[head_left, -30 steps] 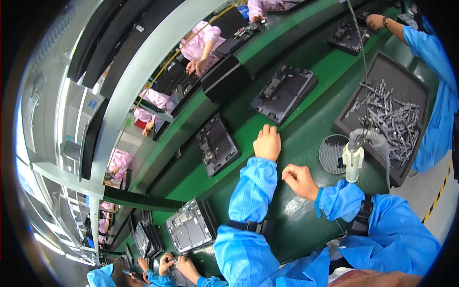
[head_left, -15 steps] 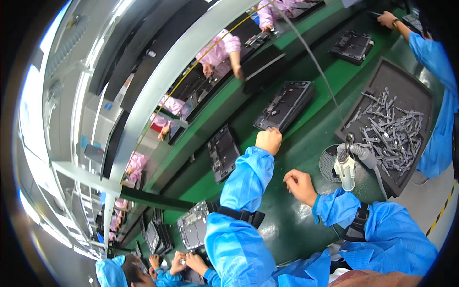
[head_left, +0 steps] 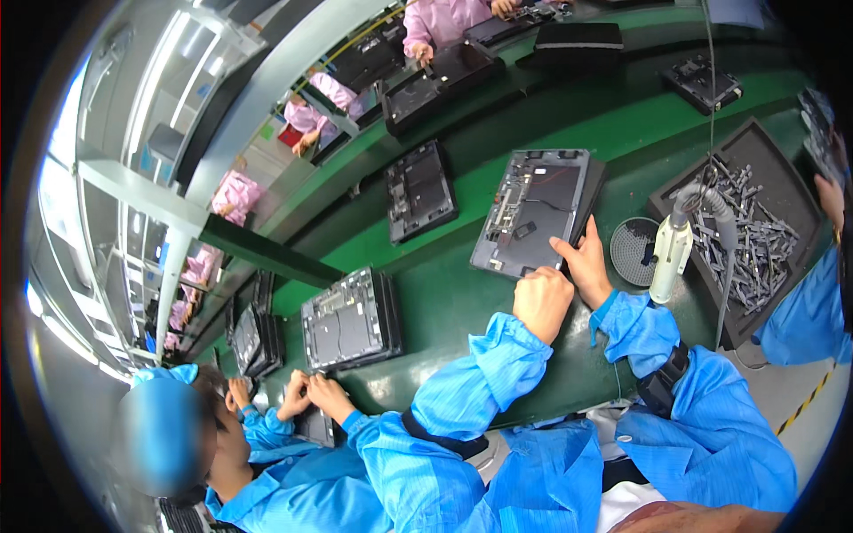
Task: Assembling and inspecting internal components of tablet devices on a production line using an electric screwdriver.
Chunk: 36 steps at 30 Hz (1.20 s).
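An open, flat dark tablet-like casing (head_left: 544,200), with inner boards and cables showing, is tilted over the green bench in front of me. My left hand (head_left: 544,305) is closed at its near edge, and the fingertips are hidden from view. At the lower right edge is my right hand (head_left: 588,265), its thumb over the top face and its index finger stretched along the side. Its other fingers are hidden. Just right of that hand stands a cream-coloured power screwdriver (head_left: 673,253), its tip down, beside a round perforated dish (head_left: 634,252).
A black tray (head_left: 753,142) heaped with small grey strip-like parts lies to the right. Other open casings sit on the belt (head_left: 419,191) and in a stack (head_left: 351,324) at left. A co-worker in blue (head_left: 293,484) works close on my left; another person's sleeve (head_left: 813,306) is at right.
The casing has come off the belt toward me, with my left hand drawn back at its edge. My right hand has uncurled and reached its side. The view has shifted.
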Available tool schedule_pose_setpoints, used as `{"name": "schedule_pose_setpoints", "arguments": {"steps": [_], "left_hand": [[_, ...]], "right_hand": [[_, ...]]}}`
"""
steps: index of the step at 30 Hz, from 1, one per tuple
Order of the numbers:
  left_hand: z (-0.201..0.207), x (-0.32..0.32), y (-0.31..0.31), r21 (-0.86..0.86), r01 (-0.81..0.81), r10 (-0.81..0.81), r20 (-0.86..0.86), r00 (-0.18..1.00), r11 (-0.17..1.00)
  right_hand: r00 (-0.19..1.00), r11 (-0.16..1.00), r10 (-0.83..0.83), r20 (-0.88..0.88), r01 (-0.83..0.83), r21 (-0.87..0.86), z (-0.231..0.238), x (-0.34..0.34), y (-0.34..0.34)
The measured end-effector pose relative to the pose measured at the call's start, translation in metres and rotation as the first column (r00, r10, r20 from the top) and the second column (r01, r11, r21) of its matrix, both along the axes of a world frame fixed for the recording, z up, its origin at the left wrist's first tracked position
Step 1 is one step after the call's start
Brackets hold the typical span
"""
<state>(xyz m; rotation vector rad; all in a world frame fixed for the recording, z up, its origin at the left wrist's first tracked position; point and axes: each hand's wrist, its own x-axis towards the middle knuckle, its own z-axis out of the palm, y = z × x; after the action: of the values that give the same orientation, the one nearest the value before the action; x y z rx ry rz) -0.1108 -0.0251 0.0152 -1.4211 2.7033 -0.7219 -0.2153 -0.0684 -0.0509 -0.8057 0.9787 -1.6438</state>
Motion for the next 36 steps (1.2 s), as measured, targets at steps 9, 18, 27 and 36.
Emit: {"name": "schedule_pose_setpoints", "arguments": {"steps": [9,18,27,36], "left_hand": [[-0.018,0.112,-0.007,0.412,-0.414,0.584,-0.553,0.595,0.812],[-0.035,0.105,-0.014,0.581,-0.067,0.554,-0.726,0.407,0.811],[-0.053,0.1,-0.01,0.517,0.021,0.493,-0.827,0.271,0.856],[-0.024,0.101,-0.001,0.541,-0.149,0.555,-0.753,0.352,0.828]], "right_hand": [[0.888,0.904,0.427,-0.17,-0.413,0.116,0.019,-0.023,0.018],[0.167,1.0,-0.021,-0.986,0.013,-0.019,0.016,-0.032,0.028],[0.22,0.914,-0.099,-0.97,-0.366,-0.177,0.036,0.002,0.042],[0.46,0.938,0.199,-0.866,-0.345,0.032,0.042,-0.011,0.048]]}}
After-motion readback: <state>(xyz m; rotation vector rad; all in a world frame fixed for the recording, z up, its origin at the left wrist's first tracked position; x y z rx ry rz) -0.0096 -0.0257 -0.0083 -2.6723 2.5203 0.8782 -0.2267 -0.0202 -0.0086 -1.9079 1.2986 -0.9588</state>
